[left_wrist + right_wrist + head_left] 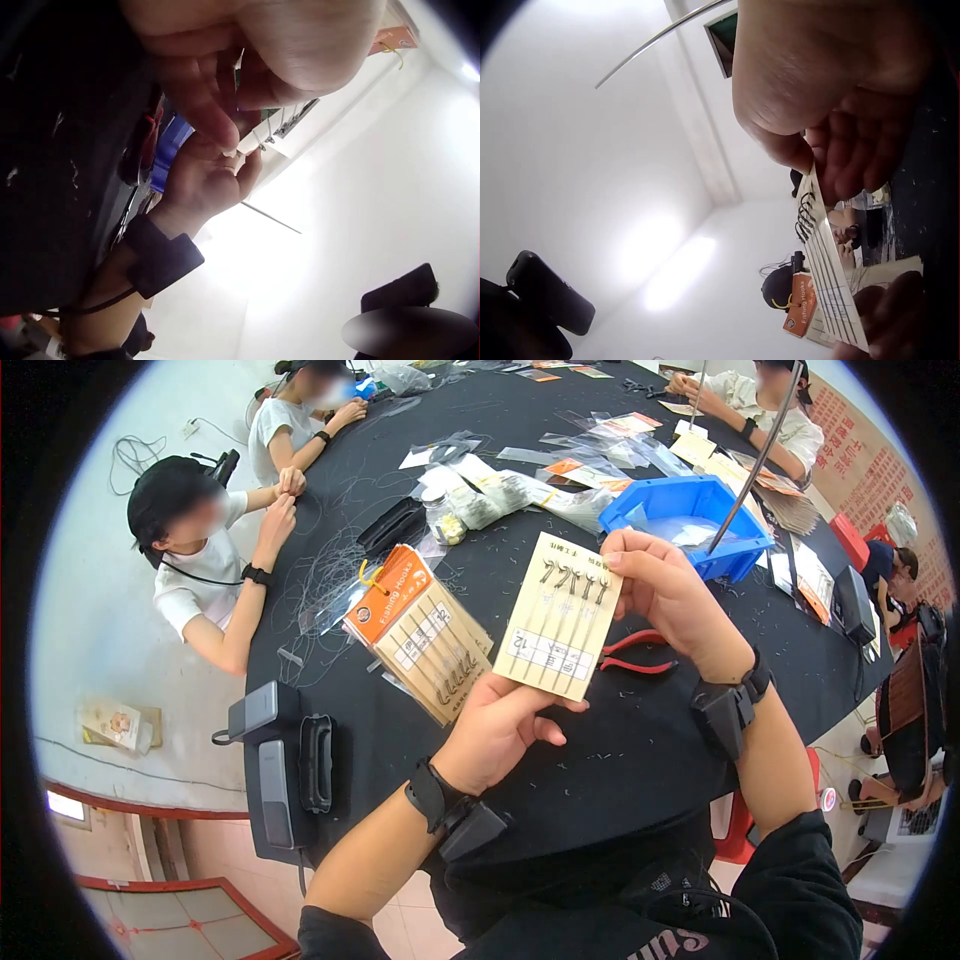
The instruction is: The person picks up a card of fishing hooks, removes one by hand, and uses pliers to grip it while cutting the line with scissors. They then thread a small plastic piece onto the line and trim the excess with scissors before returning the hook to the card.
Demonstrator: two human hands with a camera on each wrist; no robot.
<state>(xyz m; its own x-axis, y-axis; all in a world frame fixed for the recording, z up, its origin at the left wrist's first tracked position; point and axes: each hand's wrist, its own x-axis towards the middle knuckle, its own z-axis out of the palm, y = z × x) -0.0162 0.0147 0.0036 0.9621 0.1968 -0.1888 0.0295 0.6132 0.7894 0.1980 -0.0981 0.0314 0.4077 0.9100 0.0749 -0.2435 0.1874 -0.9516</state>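
A cream card [556, 622] with several dark hooks and pale lines is held up over the table. The right hand [665, 585] pinches its upper right corner between thumb and fingers. At its lower edge the left hand [505, 730] grips it, thumb pointing right. Left of it a stack of similar cards with an orange "Fishing Hooks" header [385, 605] and a yellow tie stands tilted, close to the left hand; what supports it is hidden. In the right wrist view the held card [829, 277] appears nearly edge-on.
Red-handled pliers [640, 652] lie behind the card. A blue bin [735, 560] stands at the right, with a metal rod in front. Plastic packets [480, 495] and tangled line lie farther back. Black devices [270, 715] stand at the left edge. Three people sit around the table.
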